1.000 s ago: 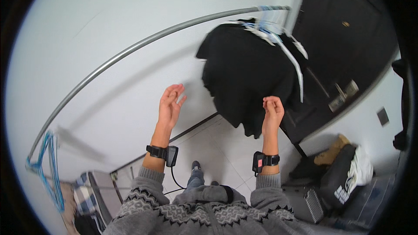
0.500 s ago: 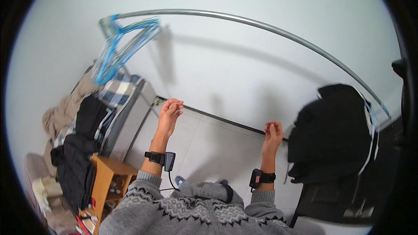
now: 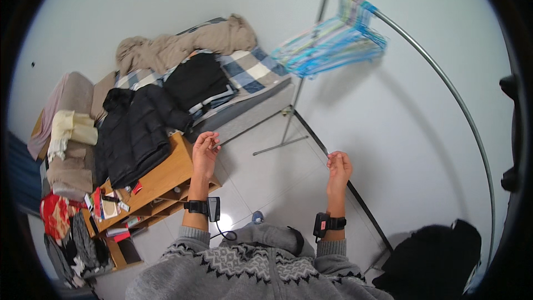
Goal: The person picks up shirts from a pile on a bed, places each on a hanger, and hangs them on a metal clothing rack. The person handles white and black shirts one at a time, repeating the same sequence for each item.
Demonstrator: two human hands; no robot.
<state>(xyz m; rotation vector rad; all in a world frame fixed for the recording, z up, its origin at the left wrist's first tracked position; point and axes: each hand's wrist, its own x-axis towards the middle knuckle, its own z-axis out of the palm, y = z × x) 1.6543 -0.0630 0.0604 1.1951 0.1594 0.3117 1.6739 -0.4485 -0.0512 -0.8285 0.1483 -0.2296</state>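
My left hand is raised in front of me with its fingers loosely bent and apart, holding nothing. Level with it to the right, my right hand hangs in the air, fingers loosely curled and likewise holding nothing. Each wrist carries a strapped black device. Nearest ahead, a bunch of blue, green and pale hangers, slightly blurred, hangs at the far end of a metal clothes rail. Dark clothing hangs low on the right at the rail's near end. Neither hand touches any of these.
A bed with a checked cover holds a beige blanket and folded black clothes. Left of me a wooden cabinet carries a black puffer jacket and small items. A sofa stands behind it. The rail's foot rests on tiles.
My view has turned left: the hangers and rail have shifted right across the picture, and more of the bed, cabinet and sofa shows. Both hands stay raised, still holding nothing.
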